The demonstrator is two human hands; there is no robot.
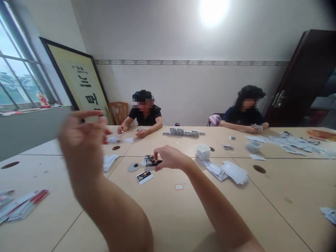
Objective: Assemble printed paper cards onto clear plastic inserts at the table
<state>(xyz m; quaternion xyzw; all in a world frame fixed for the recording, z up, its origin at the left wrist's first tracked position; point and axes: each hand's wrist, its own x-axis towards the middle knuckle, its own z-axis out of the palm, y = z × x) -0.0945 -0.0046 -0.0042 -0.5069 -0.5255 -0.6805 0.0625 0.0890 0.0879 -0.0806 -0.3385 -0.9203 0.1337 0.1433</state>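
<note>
My left hand (84,143) is raised at the left above the table, slightly blurred, its fingers curled and its thumb close to the index fingertip. What lies between them, if anything, I cannot make out. Over the middle of the table my right hand (170,157) pinches a dark photo card (153,163) at its right edge. Just behind that lies another photo card (149,157), partly covered. Nearer to me a white-bordered photo card (144,177) lies flat. A grey disc (133,167) sits to their left.
White sleeves or cards (235,172) and a stack in clear plastic (203,152) lie to the right. Red-and-white packets (26,204) are at the left. Two people (144,110) (245,110) sit opposite, handling cards. Card stacks (181,132) stand at the far edge. The table has cable holes (259,169).
</note>
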